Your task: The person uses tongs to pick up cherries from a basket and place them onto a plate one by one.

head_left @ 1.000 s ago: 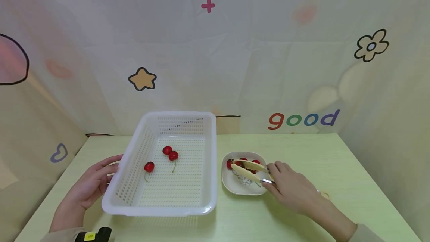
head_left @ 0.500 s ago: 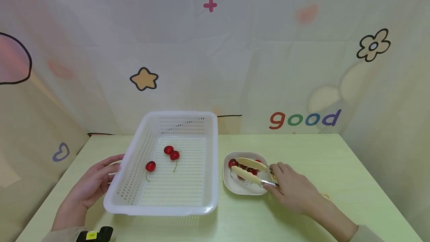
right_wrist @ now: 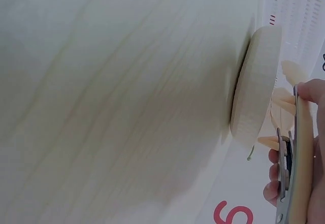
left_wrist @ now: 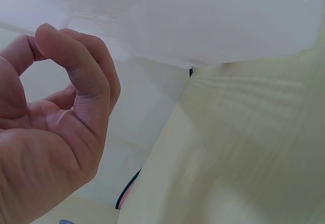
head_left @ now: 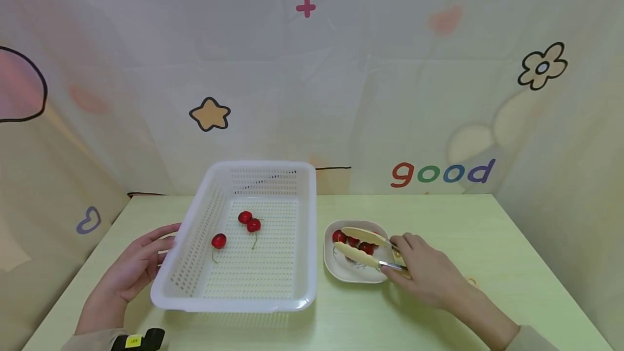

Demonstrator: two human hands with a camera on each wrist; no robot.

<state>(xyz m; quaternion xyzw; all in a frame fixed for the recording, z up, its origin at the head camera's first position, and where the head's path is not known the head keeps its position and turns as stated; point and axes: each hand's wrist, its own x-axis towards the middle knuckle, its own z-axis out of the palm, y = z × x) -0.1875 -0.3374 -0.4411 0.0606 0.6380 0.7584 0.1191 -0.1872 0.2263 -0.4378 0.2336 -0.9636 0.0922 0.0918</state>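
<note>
A pair of tongs (head_left: 357, 254) with cream scalloped tips is gripped by my right hand (head_left: 425, 271). The tips stand apart over several red cherries (head_left: 366, 248) with stems, which lie on a small white plate (head_left: 348, 273). In the right wrist view the tongs (right_wrist: 299, 168) show their metal arms, with fingers and thumb around them. At the left, the fingers of my left hand (head_left: 141, 264) rest loosely curled against the outer side of a white perforated basket (head_left: 234, 305). Inside the basket are 3 cherries: a single cherry (head_left: 219, 241) and a touching pair.
Plate and basket stand side by side on a pale green table (head_left: 439, 221), a narrow gap between them. A printed curtain (head_left: 341, 96) hangs behind and along both sides. A small yellowish ring shape (head_left: 472, 281) shows behind my right wrist.
The tong tips have shifted slightly over the plate and the cherries under them have moved a little. The left hand and basket keep their places; the whole view has shifted slightly.
</note>
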